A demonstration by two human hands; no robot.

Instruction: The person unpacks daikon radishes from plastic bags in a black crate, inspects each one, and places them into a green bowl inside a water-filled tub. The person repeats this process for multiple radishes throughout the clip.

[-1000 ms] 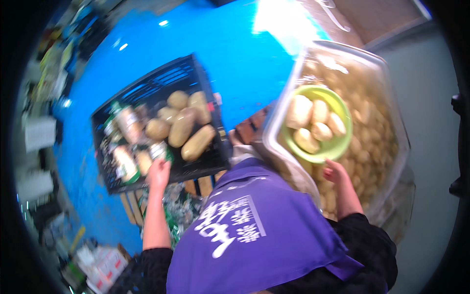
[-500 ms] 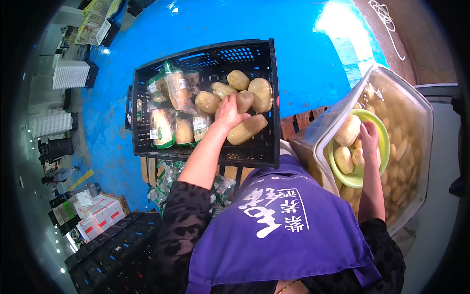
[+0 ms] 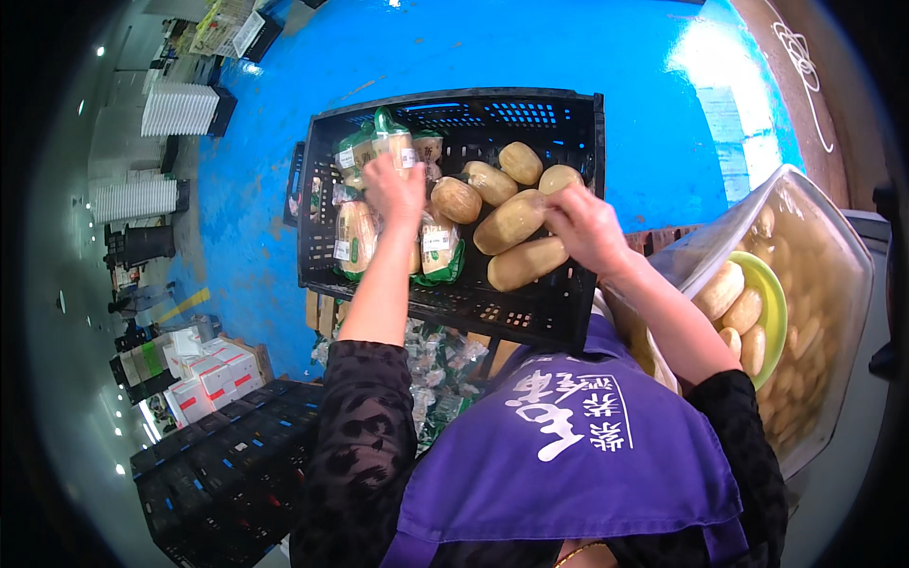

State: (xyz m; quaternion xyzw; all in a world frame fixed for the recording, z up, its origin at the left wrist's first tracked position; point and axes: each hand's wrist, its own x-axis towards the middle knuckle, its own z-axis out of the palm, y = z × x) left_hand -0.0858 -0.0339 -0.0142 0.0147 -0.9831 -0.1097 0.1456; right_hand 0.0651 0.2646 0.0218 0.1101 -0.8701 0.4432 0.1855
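Observation:
A black crate (image 3: 436, 308) stands before me, with bagged lotus roots on its left side and several bare, tan lotus roots on its right. My left hand (image 3: 396, 192), smeared by motion, is over the bagged lotus roots (image 3: 357, 232); its fingers are hard to make out. At the crate's right side, my right hand (image 3: 589, 225) has its fingers drawn together against the end of a lotus root (image 3: 509, 223). Another lotus root (image 3: 528, 264) lies just below it. To the right, a light green bowl (image 3: 775, 312) holds several lotus roots.
The bowl sits in a large translucent tub (image 3: 833, 379) full of lotus roots in cloudy water. Below the crate lies a heap of green and clear bags (image 3: 445, 369). Stacked black crates (image 3: 218, 464) and white boxes (image 3: 204, 383) stand at the lower left. The floor (image 3: 275, 142) is blue.
My right hand has come from the green bowl to the crate's right side. My left hand has left the bare lotus roots for the bagged ones. The view has shifted.

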